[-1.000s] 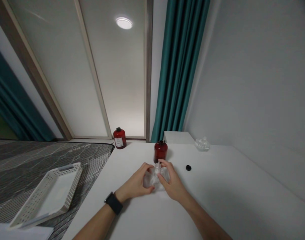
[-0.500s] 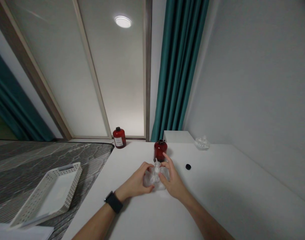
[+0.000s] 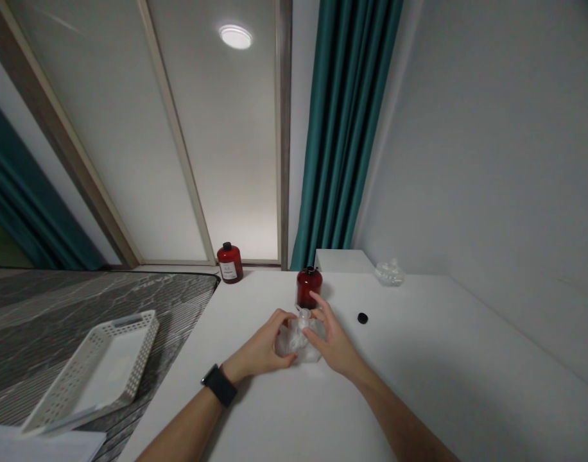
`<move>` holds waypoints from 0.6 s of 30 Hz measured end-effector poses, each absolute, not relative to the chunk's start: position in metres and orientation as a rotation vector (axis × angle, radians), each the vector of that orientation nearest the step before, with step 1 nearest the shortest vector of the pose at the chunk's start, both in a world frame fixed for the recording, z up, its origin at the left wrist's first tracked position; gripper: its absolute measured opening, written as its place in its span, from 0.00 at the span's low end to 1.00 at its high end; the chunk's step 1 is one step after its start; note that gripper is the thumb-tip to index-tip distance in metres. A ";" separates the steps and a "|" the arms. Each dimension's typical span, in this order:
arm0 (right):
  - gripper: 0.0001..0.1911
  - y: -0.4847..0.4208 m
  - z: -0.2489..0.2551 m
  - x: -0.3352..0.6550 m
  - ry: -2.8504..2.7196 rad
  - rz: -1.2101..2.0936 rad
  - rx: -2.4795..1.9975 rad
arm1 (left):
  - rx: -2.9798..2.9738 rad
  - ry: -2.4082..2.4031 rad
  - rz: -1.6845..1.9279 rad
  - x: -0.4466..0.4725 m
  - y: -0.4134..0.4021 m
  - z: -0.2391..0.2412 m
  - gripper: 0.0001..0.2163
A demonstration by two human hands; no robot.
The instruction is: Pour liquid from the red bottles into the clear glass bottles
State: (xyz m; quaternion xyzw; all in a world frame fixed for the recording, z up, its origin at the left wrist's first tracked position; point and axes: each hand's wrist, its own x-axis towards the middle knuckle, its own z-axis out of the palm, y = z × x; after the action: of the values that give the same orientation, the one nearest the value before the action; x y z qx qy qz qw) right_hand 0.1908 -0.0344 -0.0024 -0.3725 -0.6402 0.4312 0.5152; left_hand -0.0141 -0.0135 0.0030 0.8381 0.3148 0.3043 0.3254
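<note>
A clear, squat bottle [image 3: 289, 343] with a pale, pump-like top [image 3: 304, 314] stands on the white table in front of me. My left hand [image 3: 268, 343], with a dark watch on its wrist, curves round the bottle's left side. My right hand [image 3: 333, 343] has its thumb and a finger closed on the top, while the index finger sticks out forward. Just beyond lies a dark red bottle [image 3: 308, 289], upright and with its mouth uncapped. To the right, a small black cap [image 3: 362, 318] rests on the table.
Another red bottle [image 3: 230, 263] with a black cap and white label stands at the far left table edge. Near the wall are a white box [image 3: 345, 260] and a clear, glass-like object [image 3: 389, 273]. A white perforated basket [image 3: 147, 350] sits left, beside the table.
The spout-like tip of the pale top has turned to the left under my right fingers. My left hand stays round the bottle. The view has shifted very slightly.
</note>
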 end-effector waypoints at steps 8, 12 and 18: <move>0.34 -0.032 -0.007 0.194 -1.559 1.068 -0.868 | 2.179 0.823 0.790 -0.013 -0.014 0.005 0.29; 0.37 -0.031 -0.013 0.192 -1.558 0.940 -0.927 | 2.200 0.825 0.803 -0.013 -0.014 0.005 0.27; 0.43 -0.031 -0.014 0.195 -1.539 1.016 -0.856 | 2.183 0.815 0.794 -0.013 -0.014 0.005 0.27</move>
State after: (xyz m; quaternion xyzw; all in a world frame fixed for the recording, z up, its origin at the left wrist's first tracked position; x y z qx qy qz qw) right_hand 0.1952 -0.0306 -0.0137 -0.3579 -0.6438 0.4247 0.5263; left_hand -0.0130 -0.0136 0.0053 0.8361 0.3120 0.3041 0.3333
